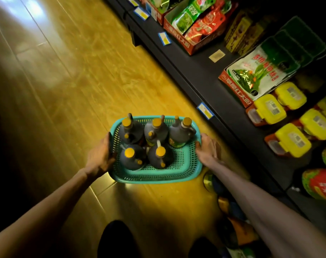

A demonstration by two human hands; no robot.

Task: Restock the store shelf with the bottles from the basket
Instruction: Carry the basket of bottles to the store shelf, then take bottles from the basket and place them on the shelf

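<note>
Dark shelf point(205, 75) running along the right, packets and yellow-lidded tubs on it. Teal basket point(177, 172) over the wooden floor point(65, 90), five dark bottles point(156, 130) upright inside. Left hand point(100, 155) gripping the left rim, right hand point(207, 148) gripping the right rim.

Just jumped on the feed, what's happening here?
A person holds a teal basket over the floor, left hand gripping its left rim and right hand at its right rim. Five dark bottles with yellow caps stand inside, none shelved yet. The store shelf is to the right.
</note>
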